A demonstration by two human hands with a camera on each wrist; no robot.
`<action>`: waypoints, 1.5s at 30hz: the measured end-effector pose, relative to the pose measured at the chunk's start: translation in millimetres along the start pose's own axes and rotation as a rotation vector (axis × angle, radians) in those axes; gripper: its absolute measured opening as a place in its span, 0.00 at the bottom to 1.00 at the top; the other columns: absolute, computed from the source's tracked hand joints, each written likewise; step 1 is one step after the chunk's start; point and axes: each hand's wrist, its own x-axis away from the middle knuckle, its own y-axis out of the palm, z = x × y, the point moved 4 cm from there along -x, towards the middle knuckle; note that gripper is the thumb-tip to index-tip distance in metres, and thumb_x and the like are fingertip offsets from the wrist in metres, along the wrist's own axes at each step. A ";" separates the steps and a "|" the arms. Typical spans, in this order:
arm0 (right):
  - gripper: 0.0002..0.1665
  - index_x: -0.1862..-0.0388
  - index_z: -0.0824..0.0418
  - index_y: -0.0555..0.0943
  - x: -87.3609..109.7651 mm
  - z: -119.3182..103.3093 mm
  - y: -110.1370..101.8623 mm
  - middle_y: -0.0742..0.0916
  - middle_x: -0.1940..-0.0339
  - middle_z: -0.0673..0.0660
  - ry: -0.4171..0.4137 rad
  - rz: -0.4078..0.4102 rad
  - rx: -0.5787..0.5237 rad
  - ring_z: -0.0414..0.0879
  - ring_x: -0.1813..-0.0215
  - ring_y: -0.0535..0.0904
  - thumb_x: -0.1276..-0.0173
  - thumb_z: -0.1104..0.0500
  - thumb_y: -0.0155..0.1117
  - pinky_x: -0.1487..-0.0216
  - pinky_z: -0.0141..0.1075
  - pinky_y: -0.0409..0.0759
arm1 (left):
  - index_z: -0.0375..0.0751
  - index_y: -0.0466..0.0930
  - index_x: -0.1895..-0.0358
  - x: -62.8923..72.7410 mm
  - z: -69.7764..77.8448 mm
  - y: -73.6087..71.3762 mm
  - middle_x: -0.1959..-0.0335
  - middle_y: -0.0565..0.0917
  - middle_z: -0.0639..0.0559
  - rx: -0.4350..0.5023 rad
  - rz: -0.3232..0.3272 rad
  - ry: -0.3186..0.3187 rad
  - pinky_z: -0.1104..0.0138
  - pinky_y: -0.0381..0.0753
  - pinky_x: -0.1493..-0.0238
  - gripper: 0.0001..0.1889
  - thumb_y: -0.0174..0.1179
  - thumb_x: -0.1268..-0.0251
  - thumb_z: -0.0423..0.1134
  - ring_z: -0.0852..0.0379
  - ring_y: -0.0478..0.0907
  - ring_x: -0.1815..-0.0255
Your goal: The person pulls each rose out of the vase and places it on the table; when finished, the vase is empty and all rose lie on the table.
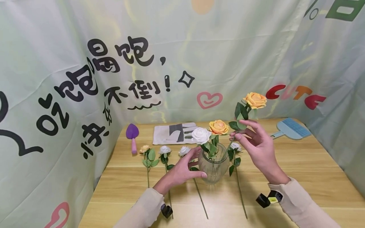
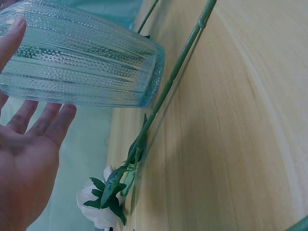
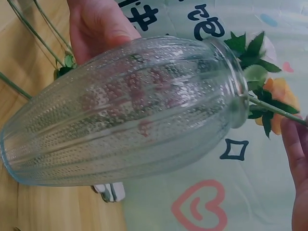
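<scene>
My left hand [image 1: 182,169] holds a clear ribbed glass vase [image 1: 214,172] from its left side, thumb and fingers curved round the body. A white rose [image 1: 201,135] and an orange rose [image 1: 219,127] stand in the vase, their heads above the rim. With thumb and fingertips, my right hand [image 1: 263,155] pinches the stem of another orange rose [image 1: 255,100] just below its leaves. This stem slants down to the vase mouth. In the right wrist view, the vase [image 3: 134,115] appears sideways, with the pinched stem [image 3: 276,110] at its rim.
Several long-stemmed roses lie on the wooden table [image 1: 128,202], including a yellowish one [image 1: 144,149] and a white one [image 1: 164,150]. Behind them are a purple trowel [image 1: 132,134], a grey-white glove [image 1: 163,134] and a blue ridged dustpan-like tool [image 1: 289,129]. A printed curtain [image 1: 233,57] surrounds the table.
</scene>
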 end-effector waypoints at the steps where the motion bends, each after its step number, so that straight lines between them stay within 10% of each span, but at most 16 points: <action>1: 0.30 0.28 0.80 0.72 -1.0 -0.8 -1.0 0.91 0.47 0.53 0.000 0.002 -0.002 0.42 0.49 0.92 0.28 0.87 0.56 0.44 0.32 0.92 | 0.58 0.54 0.11 0.0 -0.2 -0.1 0.15 0.67 0.49 -0.002 0.001 0.001 0.54 0.74 0.17 0.54 0.80 0.35 0.52 0.41 0.66 0.15; 10: 0.30 0.25 0.79 0.70 -17.9 -5.8 -21.7 0.79 0.22 0.66 -0.070 0.109 -0.179 0.48 0.47 0.91 0.25 0.85 0.54 0.42 0.36 0.92 | 0.61 0.53 0.11 1.4 0.2 -0.8 0.14 0.65 0.49 -0.025 0.012 -0.014 0.53 0.73 0.17 0.55 0.80 0.36 0.53 0.43 0.67 0.16; 22: 0.31 0.28 0.81 0.71 -31.3 -23.0 -87.4 0.79 0.27 0.73 -0.123 0.373 -0.308 0.56 0.56 0.91 0.29 0.88 0.55 0.47 0.40 0.94 | 0.66 0.53 0.12 1.2 0.1 0.1 0.13 0.65 0.52 -0.028 0.012 -0.025 0.50 0.73 0.18 0.55 0.81 0.38 0.56 0.43 0.68 0.16; 33: 0.31 0.20 0.66 0.72 12.7 26.1 -144.7 0.94 0.51 0.51 0.350 0.008 0.102 0.38 0.51 0.93 0.19 0.74 0.60 0.47 0.23 0.89 | 0.67 0.53 0.12 1.8 -0.5 -0.5 0.13 0.65 0.51 -0.033 0.015 -0.029 0.51 0.74 0.18 0.55 0.80 0.38 0.56 0.44 0.68 0.16; 45: 0.29 0.18 0.63 0.70 57.8 72.1 -156.0 0.89 0.45 0.38 0.529 -0.321 0.405 0.36 0.50 0.91 0.14 0.65 0.58 0.53 0.32 0.92 | 0.63 0.53 0.11 1.5 0.1 -0.7 0.13 0.64 0.50 -0.035 0.017 -0.031 0.50 0.74 0.18 0.56 0.81 0.38 0.55 0.42 0.68 0.16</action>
